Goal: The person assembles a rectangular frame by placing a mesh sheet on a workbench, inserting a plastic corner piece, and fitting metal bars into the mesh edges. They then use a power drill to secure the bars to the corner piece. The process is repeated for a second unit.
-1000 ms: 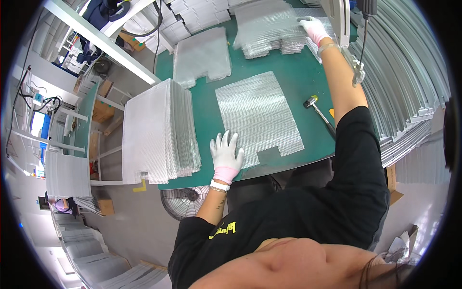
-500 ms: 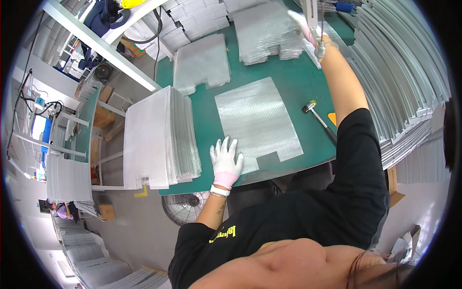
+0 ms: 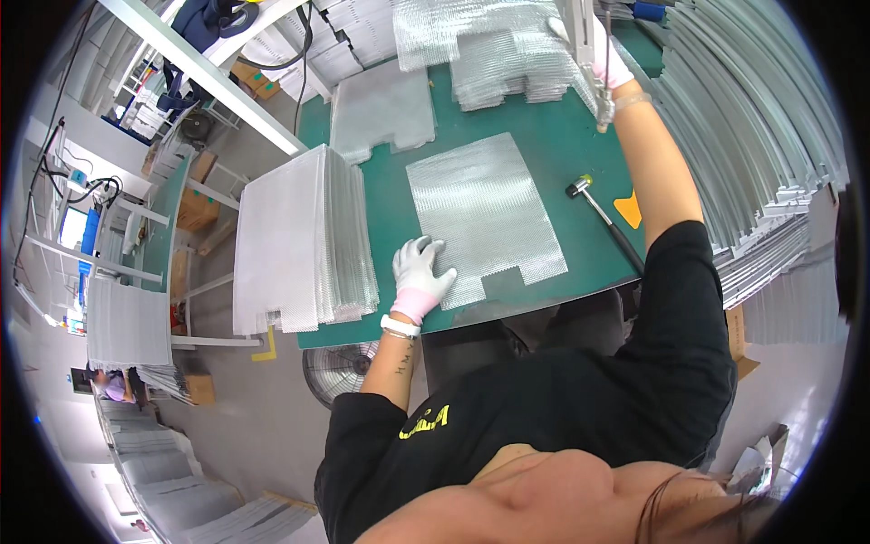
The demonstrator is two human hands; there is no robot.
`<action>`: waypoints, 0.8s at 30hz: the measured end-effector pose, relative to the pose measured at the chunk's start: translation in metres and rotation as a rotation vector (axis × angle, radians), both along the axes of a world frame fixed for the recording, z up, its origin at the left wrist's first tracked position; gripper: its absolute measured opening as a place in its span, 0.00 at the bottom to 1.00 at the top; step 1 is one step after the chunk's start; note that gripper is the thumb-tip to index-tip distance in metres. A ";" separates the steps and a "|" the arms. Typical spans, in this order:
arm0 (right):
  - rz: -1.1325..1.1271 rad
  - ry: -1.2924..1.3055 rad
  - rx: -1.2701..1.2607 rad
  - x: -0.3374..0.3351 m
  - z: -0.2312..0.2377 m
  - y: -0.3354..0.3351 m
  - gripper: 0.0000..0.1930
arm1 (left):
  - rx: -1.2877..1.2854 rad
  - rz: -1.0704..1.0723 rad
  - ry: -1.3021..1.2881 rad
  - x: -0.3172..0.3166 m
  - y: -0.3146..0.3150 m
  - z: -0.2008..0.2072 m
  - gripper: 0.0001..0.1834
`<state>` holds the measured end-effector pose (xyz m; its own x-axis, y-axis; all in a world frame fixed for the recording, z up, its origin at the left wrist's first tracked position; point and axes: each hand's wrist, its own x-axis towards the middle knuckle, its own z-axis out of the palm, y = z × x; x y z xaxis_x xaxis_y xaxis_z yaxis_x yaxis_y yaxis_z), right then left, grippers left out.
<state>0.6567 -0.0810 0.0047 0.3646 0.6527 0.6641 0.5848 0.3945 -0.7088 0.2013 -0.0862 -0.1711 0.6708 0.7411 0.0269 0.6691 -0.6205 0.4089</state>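
The left hand point(image 3: 421, 274) is resting at the near left edge of a mesh sheet point(image 3: 485, 213) on the desk point(image 3: 385, 186). The right hand point(image 3: 605, 59), partly hidden, is showing beside a mesh stack point(image 3: 507, 77). A hammer point(image 3: 613, 228) is lying nearer than the right hand; a sheet pile point(image 3: 281, 236) is sitting left of the left hand.

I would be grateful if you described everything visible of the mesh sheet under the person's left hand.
The mesh sheet is silvery, shiny and finely patterned all over, and looks like metal. It is roughly rectangular, with a notch in its near edge. It lies flat on the green table, slightly turned. The gloved left hand overlaps its left edge by the near corner, hiding a little of it.
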 end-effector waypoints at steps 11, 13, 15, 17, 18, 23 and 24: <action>0.326 0.460 -0.107 -0.142 -0.049 -0.146 0.49 | -0.629 -0.052 -1.343 0.010 -0.027 0.096 0.39; 0.288 0.514 -0.170 -0.163 -0.070 -0.166 0.48 | -0.270 0.106 -1.023 0.016 -0.034 0.102 0.40; 0.182 0.436 -0.189 -0.166 -0.078 -0.171 0.45 | 0.015 0.188 -0.784 0.021 -0.038 0.099 0.41; 0.046 0.239 -0.195 -0.153 -0.083 -0.164 0.43 | 0.020 0.199 -0.760 0.031 -0.032 0.088 0.41; 0.041 0.276 -0.284 -0.147 -0.072 -0.159 0.41 | 0.021 0.200 -0.752 0.041 -0.030 0.095 0.40; -0.210 -0.058 -0.388 -0.076 -0.050 -0.092 0.40 | 0.172 0.115 -0.613 0.118 0.047 0.109 0.39; -0.238 -0.113 -0.390 -0.056 -0.048 -0.072 0.41 | 0.179 0.105 -0.610 0.135 0.069 0.110 0.38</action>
<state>0.6006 -0.1532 -0.0430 0.4735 0.7687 0.4301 0.7089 -0.0428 -0.7040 0.3365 -0.0171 -0.0611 0.4200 0.7511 0.5094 0.4105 -0.6578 0.6315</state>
